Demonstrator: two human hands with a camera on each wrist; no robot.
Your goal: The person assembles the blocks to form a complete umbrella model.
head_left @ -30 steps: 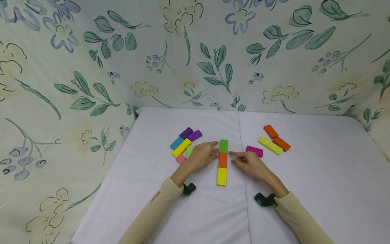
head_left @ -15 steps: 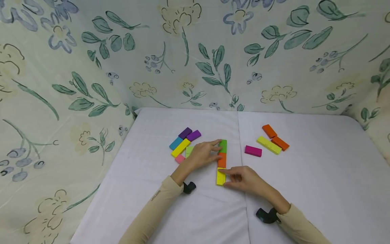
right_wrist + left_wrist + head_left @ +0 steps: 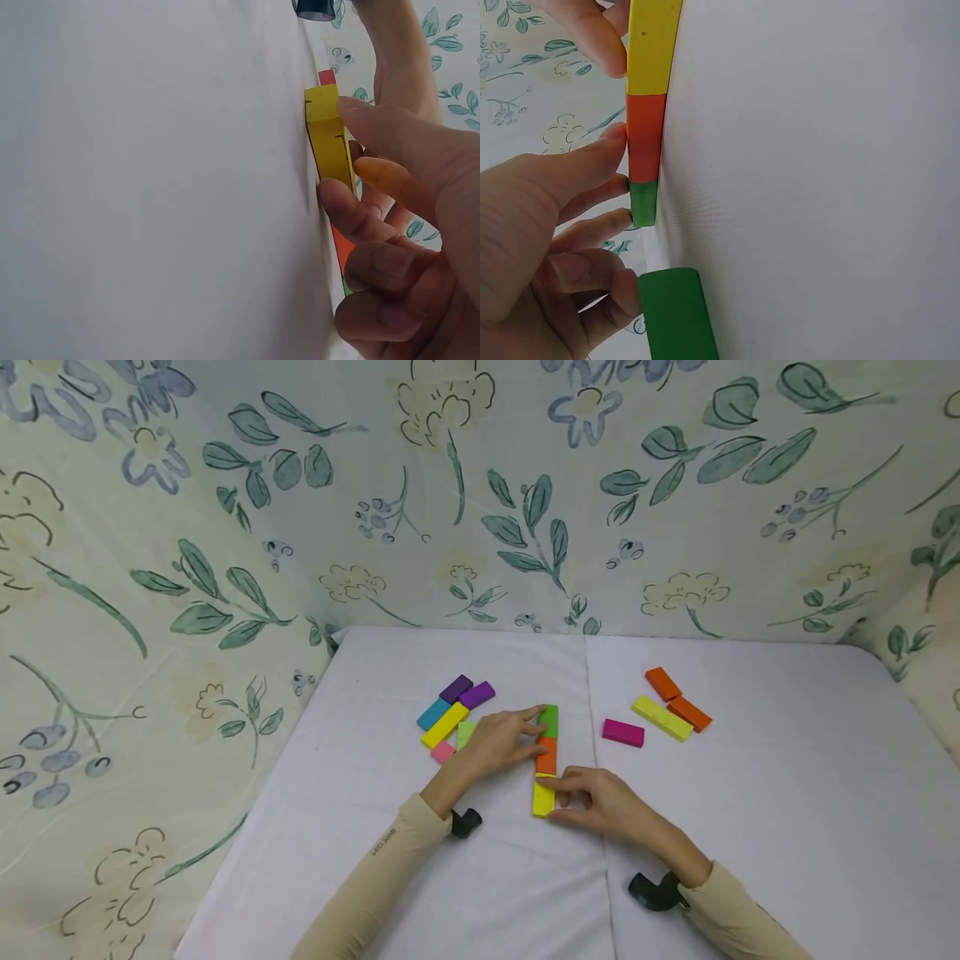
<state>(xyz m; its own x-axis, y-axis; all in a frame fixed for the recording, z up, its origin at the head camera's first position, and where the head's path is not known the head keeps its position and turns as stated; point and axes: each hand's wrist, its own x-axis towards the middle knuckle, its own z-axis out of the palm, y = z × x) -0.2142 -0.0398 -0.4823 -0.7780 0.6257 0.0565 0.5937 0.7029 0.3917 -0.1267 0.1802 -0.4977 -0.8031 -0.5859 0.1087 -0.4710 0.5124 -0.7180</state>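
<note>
A green block (image 3: 551, 720), an orange block (image 3: 548, 758) and a yellow block (image 3: 543, 802) lie end to end in a straight row on the white table. My left hand (image 3: 497, 743) reaches over the row from the left. Its thumb touches the orange block and its fingertips rest on the green block, seen up close in the left wrist view. From the right, my right hand (image 3: 611, 803) pinches the yellow block between thumb and index finger. The thumb sits at the near end, and its other fingers are curled beside the row.
Left of the row lie purple, blue (image 3: 433, 713), yellow (image 3: 446, 724), pink (image 3: 443, 752) and light green (image 3: 465, 732) blocks, the last partly behind my left hand. On the right are a magenta block (image 3: 623, 732), a yellow-green block (image 3: 662, 718) and two orange ones.
My right hand has moved from beside the green block toward me, onto the yellow block. My left fingers have shifted slightly right onto the green and orange blocks. The row stays in line.
</note>
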